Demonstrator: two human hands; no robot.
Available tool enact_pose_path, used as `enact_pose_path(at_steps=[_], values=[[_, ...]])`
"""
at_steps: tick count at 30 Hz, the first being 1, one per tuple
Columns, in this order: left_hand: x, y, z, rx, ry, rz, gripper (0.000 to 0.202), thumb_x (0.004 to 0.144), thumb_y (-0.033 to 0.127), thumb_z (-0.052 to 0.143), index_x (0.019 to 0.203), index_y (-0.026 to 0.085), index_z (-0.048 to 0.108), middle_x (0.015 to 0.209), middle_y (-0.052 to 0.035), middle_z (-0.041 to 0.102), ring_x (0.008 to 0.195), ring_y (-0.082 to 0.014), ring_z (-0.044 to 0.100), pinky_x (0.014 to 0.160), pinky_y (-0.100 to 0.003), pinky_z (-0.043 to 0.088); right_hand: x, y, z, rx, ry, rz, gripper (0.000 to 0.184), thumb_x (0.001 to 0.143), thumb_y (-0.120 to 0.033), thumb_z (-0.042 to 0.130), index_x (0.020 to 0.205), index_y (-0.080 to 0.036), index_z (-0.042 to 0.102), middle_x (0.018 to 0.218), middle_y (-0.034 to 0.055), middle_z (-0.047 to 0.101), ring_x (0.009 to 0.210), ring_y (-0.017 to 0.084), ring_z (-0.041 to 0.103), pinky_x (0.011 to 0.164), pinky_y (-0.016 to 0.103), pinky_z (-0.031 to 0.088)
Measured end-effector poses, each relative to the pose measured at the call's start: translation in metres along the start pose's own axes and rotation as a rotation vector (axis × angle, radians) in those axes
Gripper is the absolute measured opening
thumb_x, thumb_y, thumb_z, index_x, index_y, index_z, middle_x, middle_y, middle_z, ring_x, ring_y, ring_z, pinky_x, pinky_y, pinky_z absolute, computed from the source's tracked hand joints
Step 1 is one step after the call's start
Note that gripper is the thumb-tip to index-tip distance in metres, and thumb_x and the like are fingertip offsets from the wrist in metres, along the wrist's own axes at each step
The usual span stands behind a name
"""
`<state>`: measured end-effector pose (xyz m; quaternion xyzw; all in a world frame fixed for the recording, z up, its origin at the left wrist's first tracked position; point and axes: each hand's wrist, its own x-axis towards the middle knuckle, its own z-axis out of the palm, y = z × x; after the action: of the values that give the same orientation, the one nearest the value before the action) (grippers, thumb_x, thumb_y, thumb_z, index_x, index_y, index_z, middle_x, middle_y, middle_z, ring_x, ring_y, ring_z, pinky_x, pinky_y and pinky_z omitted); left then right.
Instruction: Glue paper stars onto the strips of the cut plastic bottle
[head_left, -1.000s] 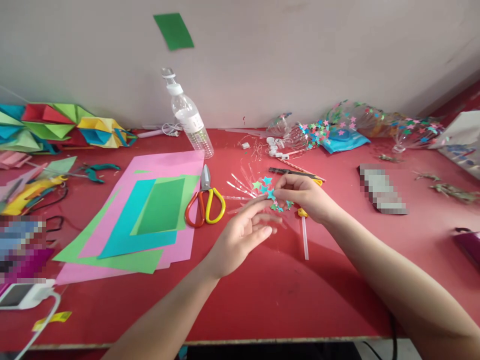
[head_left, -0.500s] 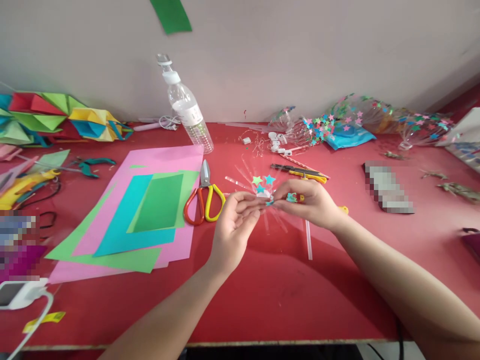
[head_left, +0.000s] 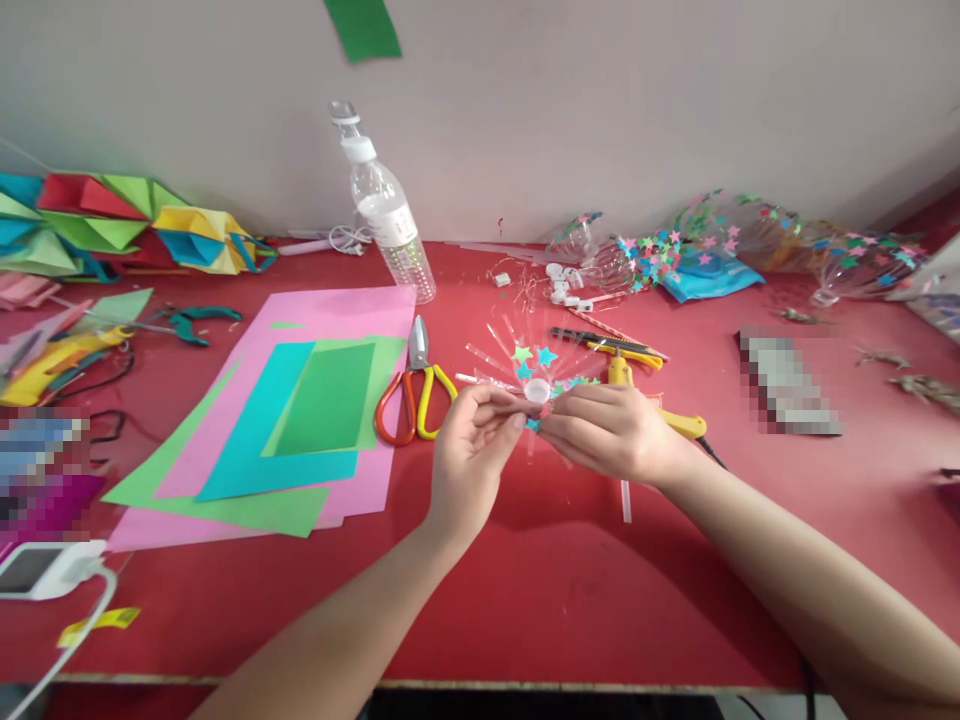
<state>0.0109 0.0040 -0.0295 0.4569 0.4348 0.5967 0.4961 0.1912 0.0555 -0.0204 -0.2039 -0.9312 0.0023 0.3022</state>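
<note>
the red surface [head_left: 562,590] lay bare nearest the person, and both hands met just above it. the left hand [head_left: 472,450] pinched a small white cap [head_left: 537,390] between thumb and fingertips. the right hand [head_left: 611,430] pinched the same spot from the other side, on clear star-printed film [head_left: 525,362] whose strips fanned away from the person. the gathering looked done but probably not yet fixed. a white stick [head_left: 625,500] lay loose under the right wrist, and a yellow glue gun [head_left: 679,423] lay untouched just beyond that hand. scissors [head_left: 411,395] and coloured paper sheets [head_left: 300,420] lay to the left. a water bottle [head_left: 390,215] and star-covered bundles [head_left: 675,255], seemingly finished, sat by the wall.
</note>
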Motion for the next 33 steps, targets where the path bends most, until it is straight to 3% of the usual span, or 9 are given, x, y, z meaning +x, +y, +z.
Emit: enact_pose_path(at_steps=[4, 9, 21, 27, 33], values=[[0.001, -0.001, -0.001, -0.042, 0.002, -0.021, 0.014, 0.084, 0.020, 0.067, 0.091, 0.020, 0.055, 0.091, -0.0033, 0.074, 0.090, -0.0163, 0.071, 0.088, -0.030, 0.054, 0.000, 0.000, 0.001, 0.062, 0.021, 0.019, 0.010, 0.093, -0.024, 0.055, 0.086, -0.023, 0.062, 0.076, 0.0039, 0.065, 0.074, 0.017, 0.063, 0.069, 0.033, 0.053], [0.001, -0.001, -0.003, -0.039, 0.007, -0.043, 0.017, 0.080, 0.014, 0.067, 0.091, 0.020, 0.055, 0.090, -0.0026, 0.074, 0.091, -0.0166, 0.071, 0.088, -0.030, 0.054, 0.002, -0.001, 0.002, -0.025, 0.044, -0.061, 0.013, 0.092, -0.016, 0.053, 0.084, -0.021, 0.062, 0.076, 0.0049, 0.066, 0.074, 0.018, 0.063, 0.067, 0.032, 0.052], [0.000, -0.001, -0.002, -0.002, 0.016, -0.048, 0.018, 0.080, 0.016, 0.069, 0.092, 0.021, 0.056, 0.092, -0.0017, 0.073, 0.092, -0.0155, 0.070, 0.087, -0.028, 0.053, 0.006, -0.003, 0.003, -0.019, 0.095, -0.057, 0.009, 0.093, -0.015, 0.051, 0.091, -0.018, 0.059, 0.072, 0.0056, 0.067, 0.068, 0.017, 0.062, 0.061, 0.029, 0.049], [-0.001, -0.001, -0.002, 0.029, 0.023, -0.046, 0.019, 0.079, 0.018, 0.070, 0.092, 0.021, 0.056, 0.092, -0.0027, 0.072, 0.092, -0.0174, 0.070, 0.088, -0.031, 0.054, 0.010, -0.008, 0.005, 0.190, 0.127, 0.131, 0.010, 0.090, -0.016, 0.050, 0.083, -0.020, 0.056, 0.068, 0.0011, 0.063, 0.060, 0.012, 0.056, 0.059, 0.026, 0.046], [0.000, -0.001, -0.002, 0.049, 0.049, -0.043, 0.019, 0.078, 0.016, 0.070, 0.091, 0.020, 0.057, 0.092, -0.0021, 0.070, 0.094, -0.0167, 0.069, 0.087, -0.029, 0.053, 0.014, -0.016, 0.005, 0.401, 0.100, 0.436, 0.010, 0.082, -0.015, 0.056, 0.076, -0.021, 0.052, 0.067, -0.0017, 0.059, 0.060, 0.010, 0.055, 0.059, 0.023, 0.045]])
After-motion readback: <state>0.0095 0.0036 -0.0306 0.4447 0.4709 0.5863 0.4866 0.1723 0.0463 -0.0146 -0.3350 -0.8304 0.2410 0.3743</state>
